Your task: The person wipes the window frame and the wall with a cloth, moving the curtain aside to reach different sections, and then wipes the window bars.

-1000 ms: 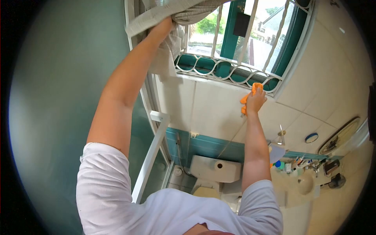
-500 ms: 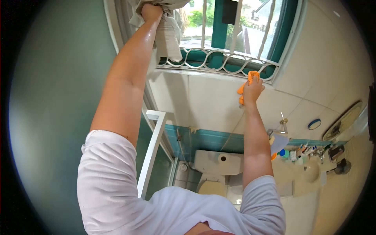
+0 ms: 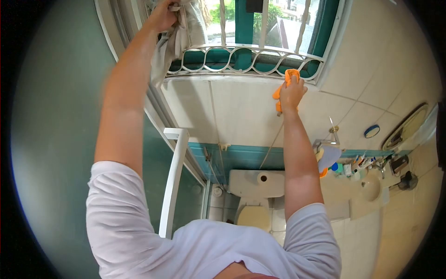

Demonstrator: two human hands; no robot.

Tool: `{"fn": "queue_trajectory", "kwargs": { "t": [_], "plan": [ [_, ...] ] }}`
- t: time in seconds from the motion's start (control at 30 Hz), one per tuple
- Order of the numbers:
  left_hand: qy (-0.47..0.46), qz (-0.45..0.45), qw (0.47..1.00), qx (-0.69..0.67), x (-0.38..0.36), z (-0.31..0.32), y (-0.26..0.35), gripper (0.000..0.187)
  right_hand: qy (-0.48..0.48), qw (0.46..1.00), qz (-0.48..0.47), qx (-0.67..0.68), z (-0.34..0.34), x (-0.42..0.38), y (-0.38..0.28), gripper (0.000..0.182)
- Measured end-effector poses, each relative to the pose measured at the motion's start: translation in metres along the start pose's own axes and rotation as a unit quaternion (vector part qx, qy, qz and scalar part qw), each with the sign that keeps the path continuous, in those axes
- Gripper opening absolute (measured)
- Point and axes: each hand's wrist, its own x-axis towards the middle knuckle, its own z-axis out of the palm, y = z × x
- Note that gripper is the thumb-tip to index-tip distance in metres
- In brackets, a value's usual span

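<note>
Nearest, my two arms in white sleeves (image 3: 118, 200) extend upward and forward, with a white bar (image 3: 172, 186) standing between them and the toilet (image 3: 253, 183) lying below. My right hand (image 3: 292, 95) is narrow, fingers bunched around an orange cloth (image 3: 289, 76) at the lower right corner of the window grille (image 3: 246, 46). The cloth overlaps the sill (image 3: 232, 73) in view; firm contact I cannot confirm. My left hand (image 3: 163, 17), at the top edge of view, appears closed on the gathered curtain (image 3: 175, 42); its fingertips are not clearly seen. Assessment: the curtain is best held bunched to the left, its loose end off the grille rings. The cloth is best folded small, with fingertips behind it, to suit the narrow gaps. Beyond the bars, the green window frame (image 3: 244, 28) and outdoor foliage are visible.
</note>
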Motion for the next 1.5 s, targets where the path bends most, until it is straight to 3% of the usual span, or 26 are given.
{"fn": "queue_trajectory", "kwargs": {
  "t": [0.1, 0.13, 0.23, 0.27, 0.37, 0.47, 0.57, 0.67, 0.77, 0.9, 0.97, 1.07, 1.17, 1.23, 1.33, 1.4, 1.47, 1.5],
  "plan": [
    [0.214, 0.252, 0.936, -0.120, 0.012, 0.077, -0.016, 0.045, -0.002, 1.000, 0.000, 0.009, -0.001, -0.001, -0.001, 0.027],
    [0.236, 0.189, 0.949, -0.096, -0.001, 0.096, -0.012, 0.059, 0.000, 1.000, -0.001, 0.011, -0.002, 0.000, -0.001, 0.027],
    [0.165, -0.027, 0.985, 0.044, -0.019, 0.092, -0.012, 0.078, -0.011, 1.000, 0.004, 0.018, -0.005, -0.001, -0.003, 0.027],
    [0.138, -0.046, 0.988, 0.050, -0.028, 0.093, -0.011, 0.092, -0.004, 1.000, 0.003, 0.013, -0.006, -0.001, -0.003, 0.027],
    [0.160, -0.048, 0.977, 0.135, -0.065, 0.098, -0.014, 0.094, 0.003, 1.000, 0.000, -0.002, -0.003, -0.001, -0.003, 0.026],
    [0.246, 0.055, 0.942, 0.220, -0.104, 0.129, -0.044, 0.075, 0.004, 1.000, -0.003, -0.011, 0.003, 0.000, 0.000, 0.025],
    [0.183, 0.022, 0.922, 0.342, -0.145, 0.163, -0.063, 0.079, 0.016, 1.000, -0.010, -0.002, 0.004, 0.001, 0.004, 0.025],
    [0.090, 0.172, 0.789, 0.583, -0.154, 0.177, -0.114, 0.077, 0.006, 1.000, -0.005, 0.002, 0.004, 0.000, 0.004, 0.026],
    [0.108, 0.220, 0.736, 0.631, -0.146, 0.198, -0.152, 0.072, -0.010, 1.000, 0.007, 0.008, 0.003, 0.000, 0.002, 0.028],
    [0.130, 0.336, 0.613, 0.703, -0.124, 0.194, -0.167, 0.090, -0.018, 1.000, 0.009, 0.023, 0.001, -0.002, 0.004, 0.030],
    [0.114, 0.317, 0.589, 0.735, -0.114, 0.165, -0.176, 0.105, 0.001, 0.999, -0.003, 0.041, 0.001, -0.002, 0.006, 0.029],
    [0.149, 0.329, 0.581, 0.730, -0.110, 0.148, -0.190, 0.113, 0.047, 0.990, -0.014, 0.129, 0.027, -0.014, 0.018, 0.028],
    [0.168, 0.336, 0.591, 0.714, -0.108, 0.142, -0.199, 0.116, 0.070, 0.981, -0.129, 0.129, 0.013, -0.032, -0.039, 0.026],
    [0.173, 0.349, 0.587, 0.710, -0.108, 0.144, -0.199, 0.116, 0.033, 0.985, -0.156, 0.070, 0.040, -0.046, -0.074, 0.025],
    [0.179, 0.350, 0.580, 0.713, -0.109, 0.144, -0.197, 0.115, -0.069, 0.981, -0.131, 0.126, 0.015, -0.043, -0.085, 0.024],
    [0.181, 0.355, 0.579, 0.711, -0.110, 0.143, -0.196, 0.114, 0.001, 0.970, -0.209, 0.120, 0.016, -0.029, -0.040, 0.024],
    [0.184, 0.359, 0.583, 0.705, -0.109, 0.142, -0.197, 0.113, 0.051, 0.982, -0.177, 0.039, 0.007, -0.019, 0.016, 0.024],
    [0.186, 0.363, 0.581, 0.704, -0.108, 0.143, -0.197, 0.113, 0.013, 0.994, -0.086, 0.064, -0.007, -0.009, 0.023, 0.022]
  ]
}}
